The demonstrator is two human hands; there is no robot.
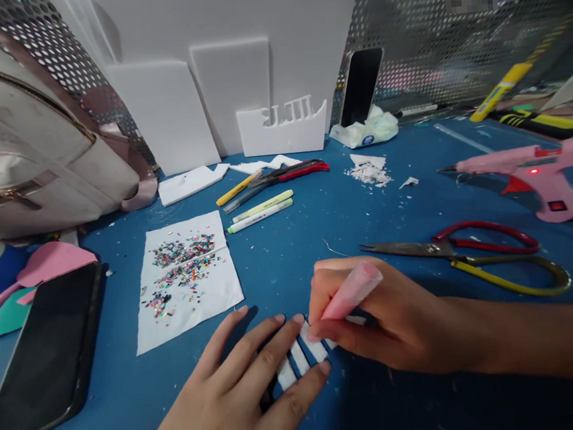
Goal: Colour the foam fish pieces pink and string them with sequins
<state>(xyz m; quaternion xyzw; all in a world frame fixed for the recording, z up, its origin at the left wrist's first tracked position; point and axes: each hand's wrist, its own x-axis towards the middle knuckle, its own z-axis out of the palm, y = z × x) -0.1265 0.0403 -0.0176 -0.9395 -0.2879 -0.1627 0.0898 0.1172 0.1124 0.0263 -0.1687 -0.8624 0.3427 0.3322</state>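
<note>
Pressing down on the blue counter (293, 241), the left hand (246, 386) spreads its fingers, grip apart, across the short white foam strips (299, 358). Just beyond, the right hand (376, 321) has its grip clamped on a pink stick-shaped tool (351, 291), tip at the strips' far ends. It looks like marking or trimming; another stroke calls for steady pinning. Red-and-yellow-handled metal scissors (470, 252) lie farther off.

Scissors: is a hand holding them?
No, the scissors lie alone on the blue table; the right hand holds a pink tool.
</note>
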